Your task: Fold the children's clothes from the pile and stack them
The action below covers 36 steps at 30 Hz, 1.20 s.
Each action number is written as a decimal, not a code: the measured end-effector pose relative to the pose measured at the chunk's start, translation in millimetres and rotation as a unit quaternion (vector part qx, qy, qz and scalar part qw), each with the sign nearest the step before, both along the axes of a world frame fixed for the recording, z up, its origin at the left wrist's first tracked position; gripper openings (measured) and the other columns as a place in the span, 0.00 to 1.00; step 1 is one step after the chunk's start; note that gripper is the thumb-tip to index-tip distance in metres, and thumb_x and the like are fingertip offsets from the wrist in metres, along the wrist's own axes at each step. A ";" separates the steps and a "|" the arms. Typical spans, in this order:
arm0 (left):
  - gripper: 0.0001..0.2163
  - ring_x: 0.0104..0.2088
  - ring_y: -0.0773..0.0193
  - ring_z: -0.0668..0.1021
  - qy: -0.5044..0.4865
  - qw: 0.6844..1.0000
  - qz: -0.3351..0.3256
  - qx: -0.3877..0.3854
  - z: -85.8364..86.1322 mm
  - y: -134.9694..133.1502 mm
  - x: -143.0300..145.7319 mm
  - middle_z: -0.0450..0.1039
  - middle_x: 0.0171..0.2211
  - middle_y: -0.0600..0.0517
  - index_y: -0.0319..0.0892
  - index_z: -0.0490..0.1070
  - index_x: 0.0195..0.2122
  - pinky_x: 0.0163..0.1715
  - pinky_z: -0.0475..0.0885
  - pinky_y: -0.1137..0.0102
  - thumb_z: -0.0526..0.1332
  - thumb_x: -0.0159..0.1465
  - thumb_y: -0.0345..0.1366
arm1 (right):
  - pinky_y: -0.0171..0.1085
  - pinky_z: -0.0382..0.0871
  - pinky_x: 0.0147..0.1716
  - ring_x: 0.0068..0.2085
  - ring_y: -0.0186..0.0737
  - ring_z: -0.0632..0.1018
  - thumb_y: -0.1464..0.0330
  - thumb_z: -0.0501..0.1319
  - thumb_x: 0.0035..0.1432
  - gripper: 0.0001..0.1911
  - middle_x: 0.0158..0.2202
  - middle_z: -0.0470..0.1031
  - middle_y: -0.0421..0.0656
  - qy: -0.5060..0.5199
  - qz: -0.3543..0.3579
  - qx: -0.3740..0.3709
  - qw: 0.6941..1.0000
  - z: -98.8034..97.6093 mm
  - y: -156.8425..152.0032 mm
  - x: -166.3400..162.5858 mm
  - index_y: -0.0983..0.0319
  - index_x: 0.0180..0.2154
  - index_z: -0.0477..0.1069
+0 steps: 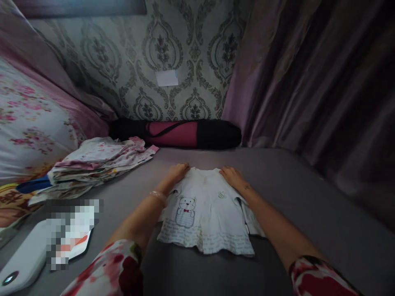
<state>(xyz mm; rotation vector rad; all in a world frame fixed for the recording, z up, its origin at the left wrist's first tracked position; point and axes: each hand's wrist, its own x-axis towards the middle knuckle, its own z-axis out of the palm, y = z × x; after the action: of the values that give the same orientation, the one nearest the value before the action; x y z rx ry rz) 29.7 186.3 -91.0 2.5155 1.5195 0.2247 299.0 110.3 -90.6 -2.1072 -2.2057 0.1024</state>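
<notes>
A small white baby shirt (212, 213) lies spread on the grey bed sheet, its neckline away from me. It has a bear print with a red bow on the left, a small bee print on the right and lines of lettering along the hem. At the left shoulder, my left hand (179, 170) has its fingers closed on the cloth. My right hand (232, 176) grips the opposite shoulder. The shirt's sleeves lie partly under my forearms, so they are only partly seen.
To the left lies a pile of folded clothes (101, 160). Nearer me are a white rounded device (26, 255) and a partly blurred phone-like object (82, 246). A black and red long bag (175, 134) lies along the wall. Purple curtains (277, 82) hang at the right.
</notes>
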 end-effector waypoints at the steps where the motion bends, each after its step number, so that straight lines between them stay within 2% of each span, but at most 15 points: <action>1: 0.14 0.41 0.57 0.77 -0.008 1.000 0.004 -0.009 -1.3 1.2 0.6 0.76 0.42 0.44 0.42 0.72 0.43 0.39 0.68 0.68 0.49 0.68 0.39 | 0.35 0.62 0.43 0.48 0.42 0.74 0.63 0.47 0.68 0.17 0.48 0.75 0.49 0.024 -0.011 -0.002 1.000 -1.4 2.0 -0.6 0.61 0.46 0.72; 7: 0.16 0.37 0.57 0.77 -0.042 0.999 0.005 -0.031 -6.2 11.3 8.3 0.77 0.35 0.42 0.38 0.75 0.37 0.38 0.68 0.68 0.50 0.67 0.39 | 0.32 0.62 0.36 0.41 0.39 0.76 0.63 0.48 0.67 0.19 0.42 0.78 0.48 0.095 -0.030 -0.032 0.995 -4.3 17.3 -5.7 0.63 0.42 0.75; 13: 0.14 0.37 0.59 0.77 -0.085 0.996 0.007 -0.032 -17.6 18.5 21.1 0.78 0.36 0.44 0.37 0.76 0.40 0.37 0.68 0.70 0.57 0.63 0.41 | 0.32 0.62 0.39 0.47 0.41 0.75 0.61 0.50 0.66 0.18 0.48 0.76 0.48 0.112 -0.037 -0.015 0.993 -12.2 26.1 -11.9 0.62 0.47 0.73; 16: 0.14 0.39 0.58 0.77 -0.095 0.995 0.021 -0.025 -23.7 18.1 23.3 0.77 0.38 0.43 0.37 0.75 0.40 0.38 0.68 0.70 0.57 0.63 0.42 | 0.34 0.62 0.40 0.47 0.42 0.75 0.61 0.49 0.66 0.18 0.48 0.75 0.49 0.103 -0.062 0.008 0.993 -17.2 24.1 -15.5 0.62 0.47 0.72; 22: 0.12 0.41 0.58 0.77 -0.107 0.993 0.056 0.001 -26.3 7.7 25.5 0.77 0.40 0.44 0.41 0.72 0.41 0.37 0.67 0.69 0.51 0.67 0.39 | 0.35 0.60 0.41 0.45 0.43 0.75 0.63 0.45 0.68 0.18 0.45 0.75 0.51 0.046 -0.100 0.080 0.991 -22.8 14.3 -28.4 0.63 0.44 0.71; 27: 0.12 0.40 0.57 0.77 -0.054 0.995 0.075 0.023 -25.5 1.9 28.5 0.76 0.40 0.44 0.43 0.70 0.43 0.36 0.66 0.68 0.49 0.68 0.40 | 0.36 0.59 0.42 0.45 0.43 0.74 0.63 0.47 0.68 0.16 0.43 0.74 0.49 0.019 -0.113 0.114 0.987 -28.7 11.7 -33.2 0.63 0.42 0.70; 36: 0.16 0.44 0.57 0.74 -0.001 0.997 -0.013 0.080 -28.1 8.0 16.3 0.72 0.41 0.45 0.44 0.69 0.43 0.42 0.65 0.66 0.44 0.70 0.43 | 0.36 0.57 0.41 0.45 0.41 0.70 0.64 0.51 0.67 0.10 0.43 0.71 0.46 0.036 -0.090 0.147 0.984 -32.6 13.6 -29.1 0.59 0.44 0.67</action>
<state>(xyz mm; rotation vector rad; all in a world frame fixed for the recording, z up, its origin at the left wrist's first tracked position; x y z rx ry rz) 45.9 194.3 -119.1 2.6553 1.5230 0.3587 269.9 123.9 -123.2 -2.0854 -1.8481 -0.1480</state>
